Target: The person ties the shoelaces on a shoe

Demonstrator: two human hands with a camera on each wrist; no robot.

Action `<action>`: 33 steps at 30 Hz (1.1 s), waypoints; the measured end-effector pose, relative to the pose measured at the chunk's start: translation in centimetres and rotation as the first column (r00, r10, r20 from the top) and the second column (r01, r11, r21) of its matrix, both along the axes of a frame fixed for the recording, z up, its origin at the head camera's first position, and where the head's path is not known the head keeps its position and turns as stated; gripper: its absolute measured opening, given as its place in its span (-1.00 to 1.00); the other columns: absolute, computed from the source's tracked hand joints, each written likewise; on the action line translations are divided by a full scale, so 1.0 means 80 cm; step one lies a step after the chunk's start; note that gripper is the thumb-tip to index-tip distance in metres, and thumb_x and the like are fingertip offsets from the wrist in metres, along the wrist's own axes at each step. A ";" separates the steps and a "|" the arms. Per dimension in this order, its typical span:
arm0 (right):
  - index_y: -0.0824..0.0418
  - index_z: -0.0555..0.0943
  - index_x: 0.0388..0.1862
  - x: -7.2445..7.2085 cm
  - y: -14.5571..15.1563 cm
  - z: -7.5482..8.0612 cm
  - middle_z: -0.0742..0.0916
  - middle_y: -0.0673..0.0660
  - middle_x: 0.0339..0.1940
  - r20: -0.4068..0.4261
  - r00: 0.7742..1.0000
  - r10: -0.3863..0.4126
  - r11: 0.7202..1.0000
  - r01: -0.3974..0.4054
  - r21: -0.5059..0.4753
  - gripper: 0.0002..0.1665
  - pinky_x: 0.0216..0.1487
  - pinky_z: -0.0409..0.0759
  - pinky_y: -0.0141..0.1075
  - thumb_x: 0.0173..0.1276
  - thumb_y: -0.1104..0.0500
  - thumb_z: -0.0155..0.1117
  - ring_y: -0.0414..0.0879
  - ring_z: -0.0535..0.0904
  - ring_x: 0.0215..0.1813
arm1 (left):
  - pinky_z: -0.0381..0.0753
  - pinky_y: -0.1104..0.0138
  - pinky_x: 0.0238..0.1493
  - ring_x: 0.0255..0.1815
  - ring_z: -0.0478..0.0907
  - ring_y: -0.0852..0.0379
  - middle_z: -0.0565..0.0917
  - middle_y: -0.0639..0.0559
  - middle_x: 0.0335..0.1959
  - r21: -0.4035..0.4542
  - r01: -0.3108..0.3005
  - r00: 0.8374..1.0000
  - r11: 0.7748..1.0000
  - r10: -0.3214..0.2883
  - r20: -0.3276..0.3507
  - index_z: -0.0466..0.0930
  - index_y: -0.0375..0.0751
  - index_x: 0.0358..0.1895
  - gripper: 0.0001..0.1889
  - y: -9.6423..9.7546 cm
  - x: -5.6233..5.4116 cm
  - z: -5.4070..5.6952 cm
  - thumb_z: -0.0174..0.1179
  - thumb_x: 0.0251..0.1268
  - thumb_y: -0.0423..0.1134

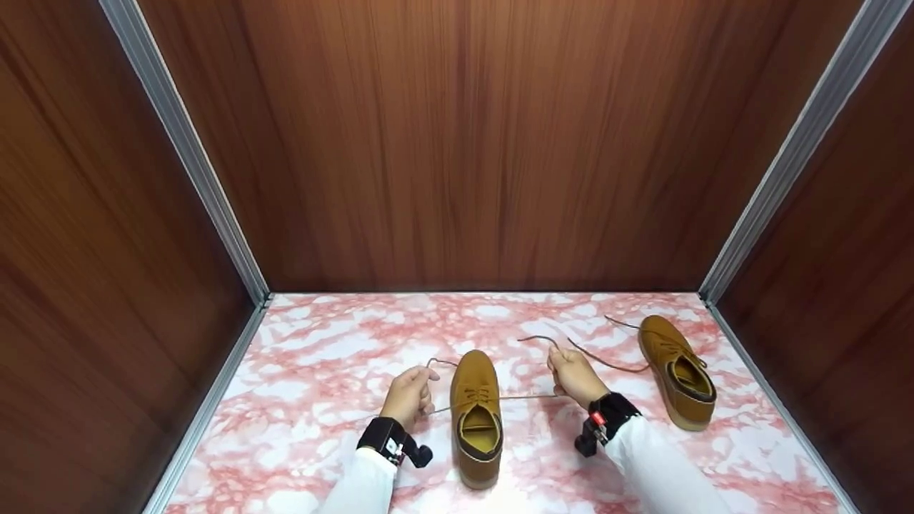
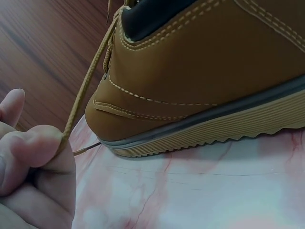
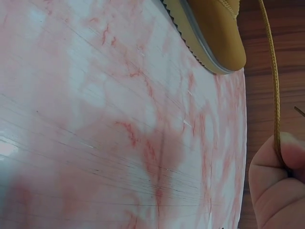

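A tan shoe point(image 1: 477, 368) sits upright on the pink-and-white marbled tabletop point(image 1: 335, 343), between a person's two hands, its toe pointing away from the person and its dark-lined opening nearer. The left hand point(image 1: 408, 392) is on one side of it, its grip closed with curled fingers around the left lace point(image 2: 88, 78), which runs taut up to the eyelets in the left wrist view. A thin stretch of lace also shows near the toe, though how it joins the part in the fingers is hard to make out. On the other side, well apart from the shoe, the right hand point(image 1: 573, 375) has its grip closed on the right lace point(image 3: 273, 62), pinched at thumb and finger; that lace stretches straight across from the shoe, and a loose end curves out beyond the hand.

Farther to the right stands a second tan shoe point(image 1: 664, 343), upright and slightly angled, its laces trailing towards the right hand. Black straps point(image 1: 615, 411) circle both wrists below white sleeves point(image 1: 660, 464). Reddish-brown wood-grain panels point(image 1: 471, 143) enclose the tabletop, with grey metal strips point(image 1: 182, 135) at the corners.
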State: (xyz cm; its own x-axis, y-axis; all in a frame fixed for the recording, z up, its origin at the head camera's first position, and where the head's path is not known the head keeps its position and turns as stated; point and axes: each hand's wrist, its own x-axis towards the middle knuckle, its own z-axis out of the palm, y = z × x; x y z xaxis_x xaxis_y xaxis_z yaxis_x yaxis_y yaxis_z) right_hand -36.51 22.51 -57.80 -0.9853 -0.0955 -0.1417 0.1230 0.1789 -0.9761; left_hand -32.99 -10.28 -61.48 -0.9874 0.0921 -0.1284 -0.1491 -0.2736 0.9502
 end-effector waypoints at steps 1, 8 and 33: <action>0.13 0.35 -0.55 0.000 0.000 0.000 0.28 -0.11 -0.75 0.007 1.000 0.003 1.000 -0.003 -0.003 -0.45 -0.54 0.34 -0.36 0.75 0.01 -0.14 -0.25 0.15 -0.65 | 0.22 0.44 -0.61 -0.73 0.09 0.33 0.18 0.24 -0.73 -0.003 0.000 1.000 1.000 0.000 -0.007 0.52 -0.39 -0.08 -0.75 0.001 0.000 0.000 0.00 0.66 -0.22; 0.15 0.35 -0.55 0.004 -0.001 -0.005 0.26 -0.12 -0.76 0.031 0.999 0.019 1.000 -0.019 0.013 -0.45 -0.54 0.31 -0.34 0.76 0.04 -0.18 -0.25 0.13 -0.66 | 0.27 0.43 -0.58 -0.73 0.08 0.33 0.17 0.23 -0.73 -0.038 0.009 1.000 0.999 -0.010 -0.024 0.53 -0.41 -0.07 -0.71 0.003 0.001 0.000 -0.05 0.70 -0.22; 0.27 0.59 -0.16 0.006 -0.007 0.003 0.25 -0.14 -0.74 0.088 0.982 0.167 0.986 -0.165 -0.031 -0.79 -0.41 0.28 -0.36 0.53 0.29 -0.02 -0.27 0.12 -0.64 | 0.65 0.38 -0.43 -0.66 0.26 0.30 0.25 0.20 -0.68 -0.089 -0.026 0.999 0.996 0.028 0.023 0.51 -0.41 0.00 -0.74 0.011 0.002 0.015 -0.06 0.66 -0.24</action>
State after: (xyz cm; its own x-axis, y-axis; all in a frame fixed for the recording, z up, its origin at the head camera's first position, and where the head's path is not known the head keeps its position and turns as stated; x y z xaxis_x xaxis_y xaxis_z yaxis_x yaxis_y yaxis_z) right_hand -36.06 21.96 -57.59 -0.9388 -0.2610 -0.2247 0.1809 0.1813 -0.9666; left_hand -32.83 -9.42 -60.24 -0.9859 0.0528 -0.1589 -0.1662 -0.1925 0.9671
